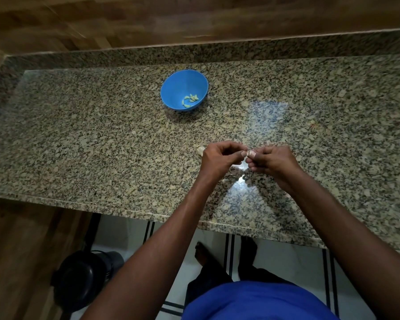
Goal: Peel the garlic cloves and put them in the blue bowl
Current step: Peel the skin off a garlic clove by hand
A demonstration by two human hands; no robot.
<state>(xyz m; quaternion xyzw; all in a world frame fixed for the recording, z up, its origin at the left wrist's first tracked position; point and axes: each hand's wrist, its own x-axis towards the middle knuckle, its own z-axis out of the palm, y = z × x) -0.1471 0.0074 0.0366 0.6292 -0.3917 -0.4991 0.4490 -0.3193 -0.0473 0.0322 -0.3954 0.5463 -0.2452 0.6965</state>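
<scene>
Left hand and right hand both pinch one garlic clove to strip skin, well nearer than blue bowl, which holds peeled cloves.

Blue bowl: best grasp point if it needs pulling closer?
Pinch the blue bowl at its near rim, coming from above on the person's side. It stands upright and open, the rim bare; the peeled cloves lie low inside, likely clear of fingers.
</scene>
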